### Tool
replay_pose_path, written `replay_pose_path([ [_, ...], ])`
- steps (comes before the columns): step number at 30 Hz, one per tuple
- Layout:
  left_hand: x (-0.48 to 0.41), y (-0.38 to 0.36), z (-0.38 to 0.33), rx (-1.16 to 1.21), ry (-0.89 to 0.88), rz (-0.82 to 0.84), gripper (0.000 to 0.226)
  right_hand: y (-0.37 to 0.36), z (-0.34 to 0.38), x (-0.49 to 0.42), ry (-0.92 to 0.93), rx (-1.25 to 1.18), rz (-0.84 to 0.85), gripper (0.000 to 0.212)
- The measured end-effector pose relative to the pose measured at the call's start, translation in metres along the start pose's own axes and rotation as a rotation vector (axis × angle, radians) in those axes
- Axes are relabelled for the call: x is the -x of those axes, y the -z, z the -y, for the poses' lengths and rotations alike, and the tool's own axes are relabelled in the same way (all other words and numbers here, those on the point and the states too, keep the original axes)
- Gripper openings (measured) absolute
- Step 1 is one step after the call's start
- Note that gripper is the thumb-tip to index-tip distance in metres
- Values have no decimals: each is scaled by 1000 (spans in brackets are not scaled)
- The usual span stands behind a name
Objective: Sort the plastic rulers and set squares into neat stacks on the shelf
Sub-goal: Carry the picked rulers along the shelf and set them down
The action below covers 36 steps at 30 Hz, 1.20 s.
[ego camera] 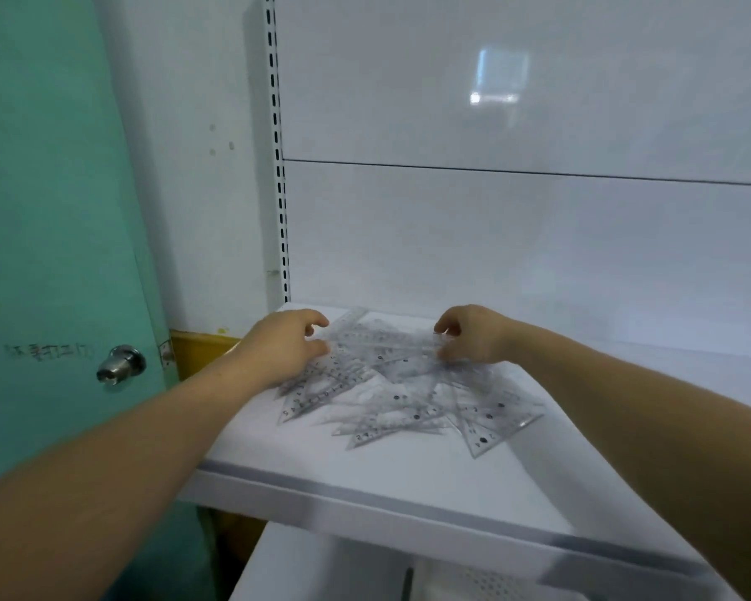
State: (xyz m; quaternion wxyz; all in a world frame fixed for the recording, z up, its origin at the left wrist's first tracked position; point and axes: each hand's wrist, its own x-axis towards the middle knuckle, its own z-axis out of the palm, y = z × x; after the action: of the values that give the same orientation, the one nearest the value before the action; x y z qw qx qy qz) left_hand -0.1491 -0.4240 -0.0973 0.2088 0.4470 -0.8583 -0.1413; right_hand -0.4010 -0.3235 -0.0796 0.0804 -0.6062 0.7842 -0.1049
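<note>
A loose heap of clear plastic set squares and rulers [412, 405] lies on the white shelf [365, 474], spread from its left part toward the middle. Above the back of the heap both hands hold a clear straight ruler [382, 340] by its ends, lengthwise left to right. My left hand [285, 347] pinches the left end between thumb and fingers. My right hand [473, 336] pinches the right end. The ruler is blurred and see-through, so I cannot tell whether it is one piece or a few together.
The white back panel [517, 236] rises straight behind the shelf, with a slotted upright [278, 167] at its left. A teal door [48, 253] with a metal knob [120, 364] stands to the left. A lower shelf [343, 570] shows beneath the front edge.
</note>
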Motion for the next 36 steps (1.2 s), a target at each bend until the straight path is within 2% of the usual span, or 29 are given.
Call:
replay_pose_path([
  [5,5,2,-1,13,-95,-117,4,-3,-4,32,-52,-90,-99,46],
  [7,8,2,-4,50,-116,-122,9,-4,-6,42,-68,-91,-130,44],
  [11,10,1,-11,237,-80,-14,12,-3,-11,62,-102,-110,-182,44],
  [13,12,0,-16,299,-61,50,34,-2,-14,73,-117,-96,-191,45],
  [15,16,-2,-23,264,-84,86,52,0,-18,85,-137,-86,-190,45],
  [18,27,-6,-45,276,-135,39,56,7,-30,103,-159,-65,-199,47],
  [21,43,-12,-82,314,-212,-20,59,18,-48,127,-199,-50,-222,52],
  [26,75,-36,-171,296,-367,-12,65,41,-106,196,-255,-89,-305,50],
  [32,124,-95,-302,322,-542,86,63,67,-204,311,-441,-6,-361,53],
  [36,152,-140,-375,322,-582,179,64,75,-262,386,-539,20,-414,48],
])
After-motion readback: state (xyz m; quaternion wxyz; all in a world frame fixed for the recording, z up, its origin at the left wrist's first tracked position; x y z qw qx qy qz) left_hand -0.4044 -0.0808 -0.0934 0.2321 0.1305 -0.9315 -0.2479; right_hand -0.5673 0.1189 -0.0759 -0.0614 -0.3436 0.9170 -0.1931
